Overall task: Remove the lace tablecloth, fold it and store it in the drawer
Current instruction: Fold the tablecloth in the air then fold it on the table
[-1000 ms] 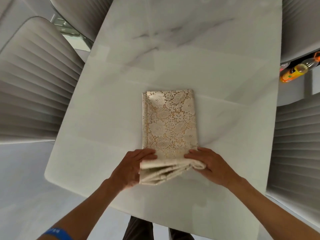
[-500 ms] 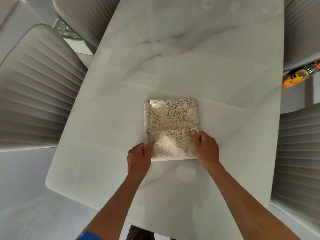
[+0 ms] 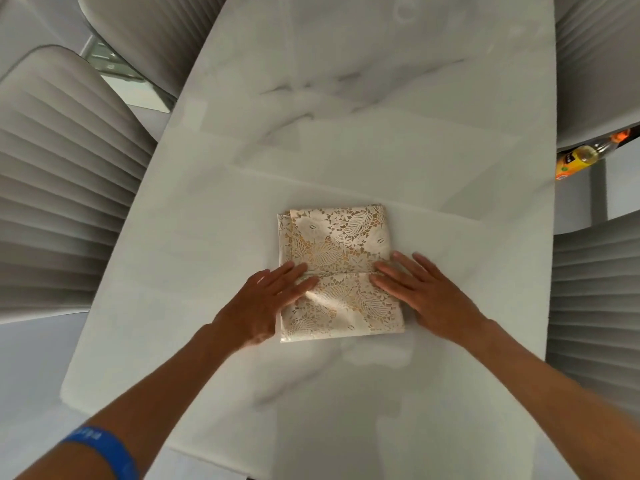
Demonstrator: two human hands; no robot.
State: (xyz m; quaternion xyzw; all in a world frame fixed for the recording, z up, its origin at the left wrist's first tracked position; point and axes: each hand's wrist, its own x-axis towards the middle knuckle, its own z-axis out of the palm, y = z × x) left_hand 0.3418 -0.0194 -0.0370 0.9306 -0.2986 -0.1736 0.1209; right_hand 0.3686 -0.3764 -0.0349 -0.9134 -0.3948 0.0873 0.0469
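The cream and gold lace tablecloth lies folded into a compact near-square packet in the middle of the white marble table. Its near half is doubled over the far half, with a fold edge running across the middle. My left hand lies flat with fingers spread on the packet's left edge. Flat on the packet's right edge rests my right hand, fingers extended over the lace. Neither hand grips the cloth. No drawer is in view.
Ribbed grey upholstered chairs stand along the left side and the right side of the table. An orange-labelled bottle shows past the table's right edge. A blue wristband is on my left wrist.
The near end of the long folded cloth was lifted and folded over the far half, making a shorter packet. Both hands have let go and now press flat on its sides.
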